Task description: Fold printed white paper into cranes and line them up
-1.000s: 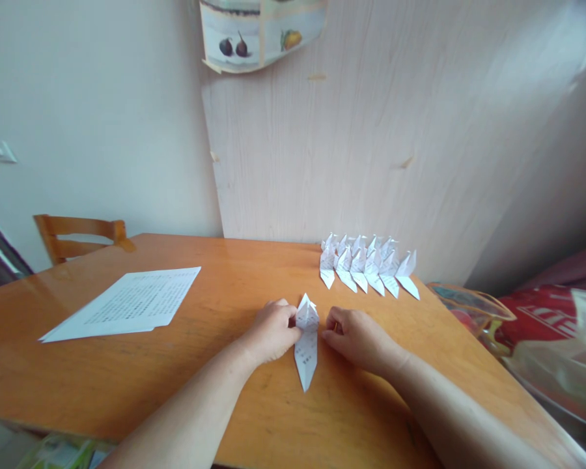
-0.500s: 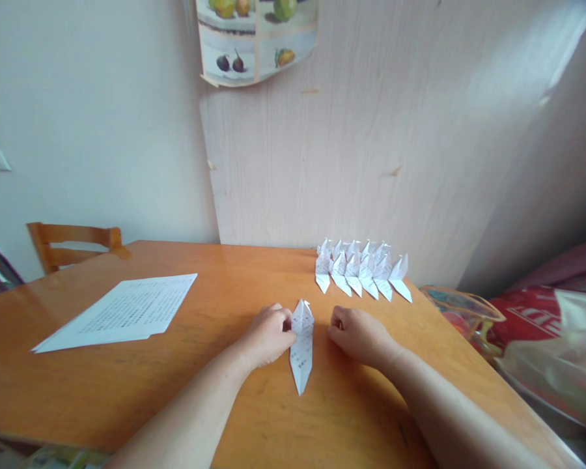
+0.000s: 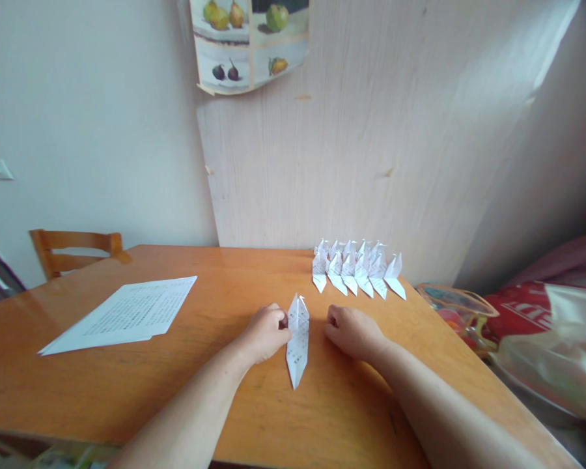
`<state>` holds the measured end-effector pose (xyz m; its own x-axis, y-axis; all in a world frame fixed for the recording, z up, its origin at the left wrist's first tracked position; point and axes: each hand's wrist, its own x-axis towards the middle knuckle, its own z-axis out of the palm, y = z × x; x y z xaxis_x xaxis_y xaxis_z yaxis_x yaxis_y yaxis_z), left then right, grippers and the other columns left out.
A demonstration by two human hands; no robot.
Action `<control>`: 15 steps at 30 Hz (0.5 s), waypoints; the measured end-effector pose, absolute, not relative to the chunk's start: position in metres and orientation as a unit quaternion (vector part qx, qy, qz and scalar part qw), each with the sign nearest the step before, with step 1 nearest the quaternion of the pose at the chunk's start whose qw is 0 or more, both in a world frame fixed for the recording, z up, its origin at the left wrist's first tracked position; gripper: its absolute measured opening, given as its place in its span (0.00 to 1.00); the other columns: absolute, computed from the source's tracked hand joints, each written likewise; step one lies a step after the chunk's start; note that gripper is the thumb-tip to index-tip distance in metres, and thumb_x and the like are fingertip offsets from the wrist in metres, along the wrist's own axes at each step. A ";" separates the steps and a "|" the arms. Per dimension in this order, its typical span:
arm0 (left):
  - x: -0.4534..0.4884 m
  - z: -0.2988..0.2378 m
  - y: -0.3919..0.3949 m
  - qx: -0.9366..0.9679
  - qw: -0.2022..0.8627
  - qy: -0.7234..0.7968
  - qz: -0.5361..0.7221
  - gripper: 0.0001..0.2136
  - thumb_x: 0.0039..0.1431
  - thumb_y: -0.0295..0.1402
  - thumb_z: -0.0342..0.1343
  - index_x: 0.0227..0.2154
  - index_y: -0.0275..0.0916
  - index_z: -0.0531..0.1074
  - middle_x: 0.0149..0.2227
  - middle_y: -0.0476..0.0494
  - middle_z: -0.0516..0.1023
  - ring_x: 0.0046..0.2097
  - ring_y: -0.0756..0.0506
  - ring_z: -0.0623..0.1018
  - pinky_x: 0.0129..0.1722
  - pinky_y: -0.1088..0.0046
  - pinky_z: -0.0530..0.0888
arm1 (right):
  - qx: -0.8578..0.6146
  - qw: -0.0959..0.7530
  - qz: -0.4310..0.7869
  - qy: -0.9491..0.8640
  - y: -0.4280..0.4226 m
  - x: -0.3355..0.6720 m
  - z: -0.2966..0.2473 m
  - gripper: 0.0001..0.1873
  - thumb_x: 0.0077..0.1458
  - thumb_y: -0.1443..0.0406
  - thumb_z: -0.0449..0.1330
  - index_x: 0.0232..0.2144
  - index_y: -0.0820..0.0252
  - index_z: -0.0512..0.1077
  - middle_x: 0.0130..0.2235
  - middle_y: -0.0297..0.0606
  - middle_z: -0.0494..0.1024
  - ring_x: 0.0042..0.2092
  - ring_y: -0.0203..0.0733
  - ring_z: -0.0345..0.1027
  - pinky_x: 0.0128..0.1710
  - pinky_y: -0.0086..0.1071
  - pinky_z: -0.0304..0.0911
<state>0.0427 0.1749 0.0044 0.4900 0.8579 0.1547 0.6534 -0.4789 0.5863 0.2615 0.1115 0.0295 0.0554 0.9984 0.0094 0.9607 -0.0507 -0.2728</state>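
Observation:
A long, narrow folded paper piece [image 3: 298, 342], white with printed characters and pointed at both ends, is in front of me, its upper part seeming to stand up from the table. My left hand [image 3: 265, 333] is closed, pinching its left edge between thumb and fingers. To the right of the paper, apart from it, my right hand [image 3: 354, 331] rests on the table with its fingers curled shut; nothing shows in it. Farther back on the right, several similar folded paper pieces [image 3: 362, 273] stand close together in rows, each bent upward with a pointed flap lying toward me.
A stack of printed sheets [image 3: 127, 312] lies on the left of the wooden table [image 3: 215, 410]. Beyond the right edge are plastic bags [image 3: 547, 352] and a red item [image 3: 515, 312]. A wooden chair [image 3: 78, 241] stands at the far left. Fruit pictures [image 3: 251, 45] hang on the wall.
The whole view has shifted slightly. My left hand keeps its pinch on the folded paper, which sits a little higher in the picture. The right hand stays curled beside it.

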 end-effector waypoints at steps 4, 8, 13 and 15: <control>0.042 0.006 0.174 0.832 0.242 0.447 0.222 0.03 0.49 0.27 0.57 0.27 0.38 0.76 0.35 0.45 0.73 0.39 0.45 0.75 0.39 0.72 0.71 | -0.717 0.104 0.092 -0.683 0.111 0.262 0.030 0.05 0.57 0.65 0.55 0.33 0.56 0.71 0.36 0.40 0.80 0.37 0.44 0.71 0.28 0.32 0.48; 0.041 0.006 0.174 0.834 0.253 0.437 0.224 0.05 0.47 0.26 0.57 0.28 0.38 0.76 0.36 0.45 0.73 0.39 0.45 0.75 0.39 0.72 0.71 | -0.714 0.107 0.091 -0.686 0.111 0.262 0.030 0.05 0.56 0.65 0.55 0.33 0.56 0.71 0.36 0.40 0.80 0.37 0.44 0.71 0.28 0.32 0.47; 0.040 0.007 0.173 0.830 0.267 0.432 0.231 0.07 0.47 0.26 0.57 0.31 0.38 0.76 0.36 0.46 0.74 0.39 0.45 0.75 0.40 0.72 0.71 | -0.711 0.115 0.089 -0.688 0.112 0.264 0.028 0.04 0.56 0.65 0.55 0.32 0.56 0.71 0.35 0.40 0.80 0.36 0.45 0.71 0.28 0.32 0.47; 0.040 0.007 0.173 0.825 0.272 0.435 0.236 0.07 0.48 0.26 0.57 0.32 0.38 0.76 0.35 0.46 0.75 0.39 0.44 0.74 0.40 0.72 0.71 | -0.709 0.121 0.088 -0.689 0.112 0.264 0.027 0.04 0.55 0.66 0.55 0.31 0.56 0.71 0.35 0.40 0.80 0.36 0.45 0.71 0.28 0.32 0.48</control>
<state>0.0399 0.1728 0.0069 0.5106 0.8460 0.1532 0.5886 -0.4738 0.6550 0.2640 0.1116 0.0267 0.0358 0.9985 0.0421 0.9558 -0.0219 -0.2931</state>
